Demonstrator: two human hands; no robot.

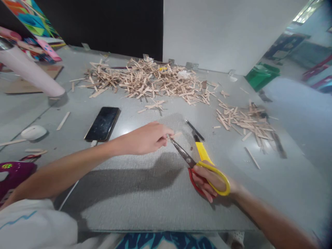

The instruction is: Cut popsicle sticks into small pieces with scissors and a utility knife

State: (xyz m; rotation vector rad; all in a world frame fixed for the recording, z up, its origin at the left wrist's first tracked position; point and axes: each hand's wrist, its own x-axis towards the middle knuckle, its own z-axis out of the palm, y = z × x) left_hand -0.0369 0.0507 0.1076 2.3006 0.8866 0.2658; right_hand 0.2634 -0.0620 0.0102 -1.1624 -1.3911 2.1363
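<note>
My right hand [211,181] grips scissors [197,166] with one yellow and one red handle loop, fingers through the loops; the blades point up-left. My left hand [147,138] pinches a short wooden stick piece [176,134] right at the blade tips. Both hands hover over a grey mat [129,200] on the table.
A big heap of wooden sticks [145,79] lies at the back, a smaller pile [246,121] at the right. A black phone [103,123], a yellow utility knife [203,152], a black pen [194,129], a white mouse-like object [33,132] and a pink tube [31,71] lie around.
</note>
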